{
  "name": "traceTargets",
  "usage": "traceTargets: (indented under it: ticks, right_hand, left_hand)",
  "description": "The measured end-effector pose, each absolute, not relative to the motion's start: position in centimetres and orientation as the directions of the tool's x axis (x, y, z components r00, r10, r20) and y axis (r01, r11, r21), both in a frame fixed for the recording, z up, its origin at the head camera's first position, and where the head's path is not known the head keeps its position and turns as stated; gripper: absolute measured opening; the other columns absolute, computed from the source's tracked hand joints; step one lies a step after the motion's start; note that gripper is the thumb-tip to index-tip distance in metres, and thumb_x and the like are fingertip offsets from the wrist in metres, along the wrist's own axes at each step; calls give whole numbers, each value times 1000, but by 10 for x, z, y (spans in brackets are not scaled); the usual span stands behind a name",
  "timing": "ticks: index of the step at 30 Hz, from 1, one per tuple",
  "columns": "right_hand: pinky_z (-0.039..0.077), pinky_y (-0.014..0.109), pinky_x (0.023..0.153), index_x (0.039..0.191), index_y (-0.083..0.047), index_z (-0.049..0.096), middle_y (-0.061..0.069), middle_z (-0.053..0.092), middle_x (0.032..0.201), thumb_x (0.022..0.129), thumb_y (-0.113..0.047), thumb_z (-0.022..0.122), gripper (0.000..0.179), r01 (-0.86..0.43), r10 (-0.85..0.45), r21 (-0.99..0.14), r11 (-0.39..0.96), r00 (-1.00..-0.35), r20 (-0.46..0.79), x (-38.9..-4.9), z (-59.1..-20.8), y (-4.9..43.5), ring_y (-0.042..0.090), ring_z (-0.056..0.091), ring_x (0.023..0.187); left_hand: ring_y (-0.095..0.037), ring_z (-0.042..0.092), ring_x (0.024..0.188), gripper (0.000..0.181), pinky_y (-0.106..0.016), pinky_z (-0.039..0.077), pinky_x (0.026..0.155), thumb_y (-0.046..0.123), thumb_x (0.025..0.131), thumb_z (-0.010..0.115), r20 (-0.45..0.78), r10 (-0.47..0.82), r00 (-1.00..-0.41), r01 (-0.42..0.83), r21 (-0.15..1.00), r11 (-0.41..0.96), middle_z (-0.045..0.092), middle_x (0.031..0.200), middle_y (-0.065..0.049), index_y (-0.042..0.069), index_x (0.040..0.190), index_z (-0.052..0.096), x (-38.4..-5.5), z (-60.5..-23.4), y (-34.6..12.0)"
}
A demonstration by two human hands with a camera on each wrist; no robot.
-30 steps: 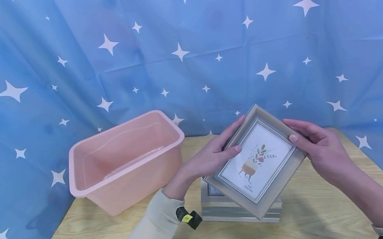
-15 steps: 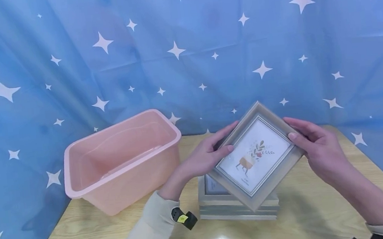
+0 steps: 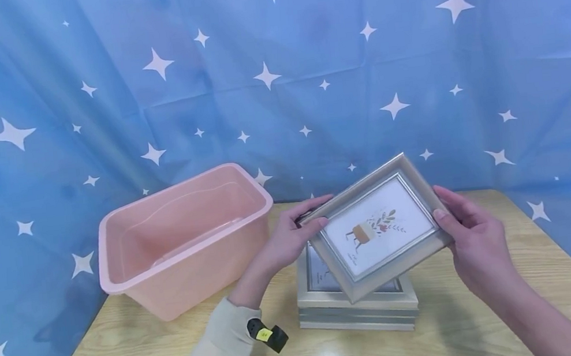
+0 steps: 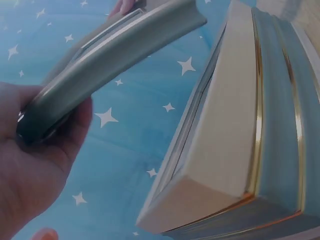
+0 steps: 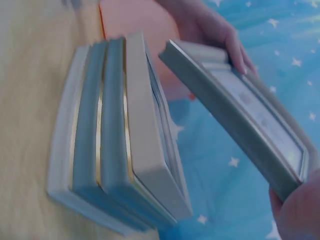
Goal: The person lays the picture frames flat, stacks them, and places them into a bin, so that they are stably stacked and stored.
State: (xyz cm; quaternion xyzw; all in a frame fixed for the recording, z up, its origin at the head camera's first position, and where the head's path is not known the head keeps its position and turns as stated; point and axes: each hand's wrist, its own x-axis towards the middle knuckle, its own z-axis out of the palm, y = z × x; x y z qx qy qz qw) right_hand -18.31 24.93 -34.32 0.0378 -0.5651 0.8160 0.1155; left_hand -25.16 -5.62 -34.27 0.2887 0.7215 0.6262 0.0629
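Both hands hold a silvery picture frame [image 3: 374, 229] tilted in the air, its plant drawing facing up. My left hand [image 3: 291, 235] pinches its left end, thumb on the front and fingers behind. At the opposite end my right hand [image 3: 474, 233] grips the edge the same way. Below it, a stack of several picture frames [image 3: 357, 312] lies on the table, partly covered by the held one. In the left wrist view a gap separates the held picture frame [image 4: 110, 60] from the stack [image 4: 220, 120]; the right wrist view also shows the stack [image 5: 112, 130] apart from it.
A pink plastic bin [image 3: 195, 263] stands left of the stack, nothing visible inside it. The wooden table [image 3: 142, 355] runs back to a blue star-patterned curtain [image 3: 323, 40]. A black band with a yellow mark [image 3: 266, 334] is on the left wrist.
The held picture frame has turned clockwise, from a diamond-like slant toward lying lengthwise. My left hand has moved a little left and down with it. More of the stack now shows.
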Motion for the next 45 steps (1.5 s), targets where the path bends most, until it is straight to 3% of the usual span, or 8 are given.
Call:
traceTargets:
  ticks: [5,8,16,19,23,32,38,45]
  right_hand:
    - [56,24,89,148,-15,54,2,57,126,102,-7,63,48,-173,146,-928,-330,-981,131,-176,-353,241,10,64,108]
    - [56,24,89,150,-16,51,2,56,126,102,-8,64,50,-132,140,-942,-309,-986,93,-172,-358,238,11,64,108]
    - [53,19,90,156,-7,41,-7,62,122,101,-12,67,61,-25,135,-1000,-5,-991,24,-163,-370,234,2,65,105]
    - [53,17,89,157,-5,40,7,61,134,101,-14,67,63,13,143,-993,114,-990,3,-159,-375,231,-2,64,104]
    - [53,17,88,158,-8,39,24,50,147,102,-17,66,63,44,143,-976,212,-990,-14,-153,-380,228,-5,63,104]
    - [47,9,85,154,-6,44,22,55,145,101,-22,68,61,103,160,-929,354,-986,-48,-141,-386,224,-12,58,101]
    - [46,8,86,152,-2,45,23,56,143,100,-19,68,59,110,160,-922,370,-986,-53,-138,-390,222,-12,57,100]
    - [44,7,87,153,-5,45,20,53,148,102,-24,66,59,154,162,-915,372,-982,-100,-133,-391,222,-13,54,104]
  left_hand:
    - [-22,71,102,37,-35,60,84,17,100,68,278,356,-892,330,939,93,64,137,-9,16,137,68,-254,-348,-57]
    - [-21,67,110,33,-36,57,91,19,99,70,261,290,-921,311,940,142,62,141,-5,16,132,71,-257,-351,-56]
    - [-17,52,132,24,-41,42,111,16,94,75,211,129,-969,232,957,174,70,127,4,15,118,77,-268,-358,-51]
    - [-15,46,139,24,-38,34,117,14,94,74,192,113,-975,211,959,188,70,127,4,11,118,77,-271,-361,-49]
    - [-18,42,143,25,-40,32,119,19,95,74,157,104,-982,179,952,250,65,136,1,15,120,77,-274,-366,-49]
    - [-24,51,137,21,-46,39,114,23,94,75,112,83,-990,133,938,321,68,133,3,26,114,80,-278,-375,-48]
    - [-27,51,135,17,-52,35,115,21,94,75,64,105,-992,95,943,318,67,132,0,24,110,80,-281,-381,-50]
    - [-30,45,142,19,-50,33,117,17,96,72,48,177,-983,97,956,278,65,135,-5,17,115,77,-285,-389,-53]
